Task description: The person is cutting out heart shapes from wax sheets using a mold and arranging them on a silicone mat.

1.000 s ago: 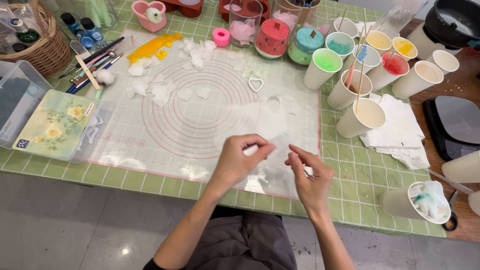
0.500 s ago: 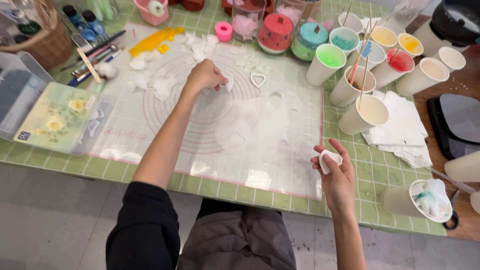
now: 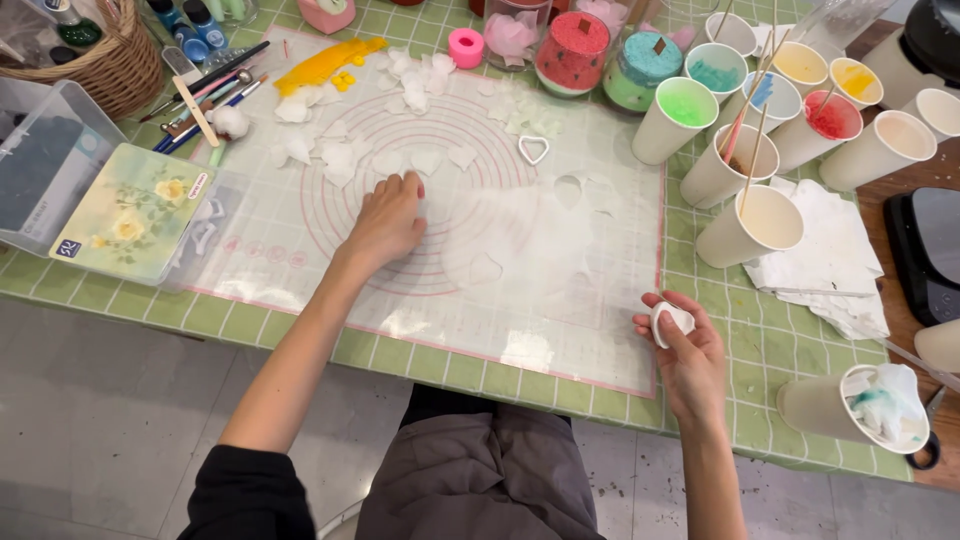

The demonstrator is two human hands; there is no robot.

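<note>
Since 0.5 s ago, the left hand (image 3: pixel 388 218) has been drawn back from the far white pieces to the middle of the silicone mat (image 3: pixel 440 250), where it is laid palm down, fingers (image 3: pixel 408 188) loosely curled and gripping nothing that can be seen. A small white lump (image 3: pixel 672 320) is pinched in the fingers of the right hand (image 3: pixel 688 355), held over the green checked desk (image 3: pixel 780 370) just beside the mat's right edge. A white heart cutter (image 3: pixel 533 149) is seen on the mat beyond the left hand. Paper cups (image 3: pixel 750 225) are grouped at the far right, filled with green, red, yellow and pale contents, 2 with sticks. 1 jug (image 3: pixel 860 408) with a whitish lump inside stands near the right hand.
</note>
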